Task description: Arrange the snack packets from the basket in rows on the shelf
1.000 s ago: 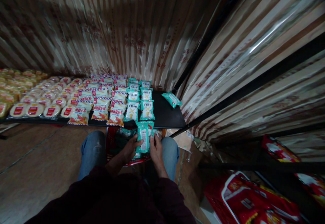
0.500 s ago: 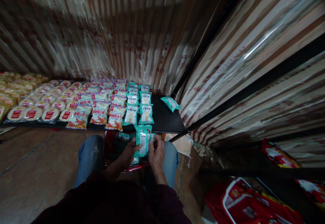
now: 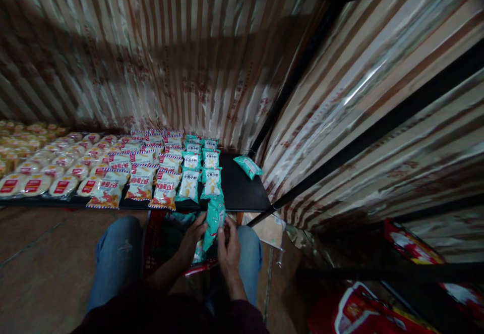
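A teal snack bag (image 3: 215,223) is held upright between my two hands, turned partly edge-on, just in front of the shelf. My left hand (image 3: 192,240) grips its left side, fingers closed on it. On the other side, my right hand (image 3: 229,245) pinches the bag's right edge. Below my hands, between my knees, a red basket (image 3: 149,245) contains more teal bags, mostly in shadow. Two columns of teal-and-white snack bags (image 3: 212,181) lie on the black shelf (image 3: 242,192) right beyond the held bag. One loose teal bag (image 3: 248,166) rests askew near the shelf's right end.
Orange-and-white snack bags (image 3: 140,180) and round white packaged crackers (image 3: 63,185) fill the shelf leftward. A black diagonal bar (image 3: 302,182) crosses at the right, before striped sheeting (image 3: 170,61). Red packages (image 3: 370,309) sit low at the right.
The held bag has turned from showing its printed face to partly edge-on. The view has shifted, so the shelf appears lower and slightly left. Both hands stay on the bag.
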Tool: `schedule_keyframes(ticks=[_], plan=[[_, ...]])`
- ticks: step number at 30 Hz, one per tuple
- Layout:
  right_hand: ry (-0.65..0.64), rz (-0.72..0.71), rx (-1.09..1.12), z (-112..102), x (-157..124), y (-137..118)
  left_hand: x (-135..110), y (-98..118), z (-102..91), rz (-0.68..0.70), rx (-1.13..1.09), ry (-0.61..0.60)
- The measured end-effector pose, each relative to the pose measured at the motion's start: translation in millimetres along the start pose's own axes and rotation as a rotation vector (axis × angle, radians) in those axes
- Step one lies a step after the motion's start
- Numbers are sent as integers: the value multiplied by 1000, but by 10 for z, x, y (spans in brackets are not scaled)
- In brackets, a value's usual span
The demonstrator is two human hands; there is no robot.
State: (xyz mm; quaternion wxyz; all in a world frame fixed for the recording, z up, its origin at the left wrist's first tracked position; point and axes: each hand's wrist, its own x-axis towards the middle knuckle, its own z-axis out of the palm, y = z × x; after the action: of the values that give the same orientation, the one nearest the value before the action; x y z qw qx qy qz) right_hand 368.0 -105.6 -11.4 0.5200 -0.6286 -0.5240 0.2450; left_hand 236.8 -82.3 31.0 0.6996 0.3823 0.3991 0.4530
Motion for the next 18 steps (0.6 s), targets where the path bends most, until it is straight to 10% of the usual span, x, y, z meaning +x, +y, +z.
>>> schedule_keyframes(ticks=[6,18], plan=[[-35,100,139,-42,5,31,109,-134,-1,7,103,-44],[-41,244,285,-124,124,-121,247,-294,33,441,598,57]])
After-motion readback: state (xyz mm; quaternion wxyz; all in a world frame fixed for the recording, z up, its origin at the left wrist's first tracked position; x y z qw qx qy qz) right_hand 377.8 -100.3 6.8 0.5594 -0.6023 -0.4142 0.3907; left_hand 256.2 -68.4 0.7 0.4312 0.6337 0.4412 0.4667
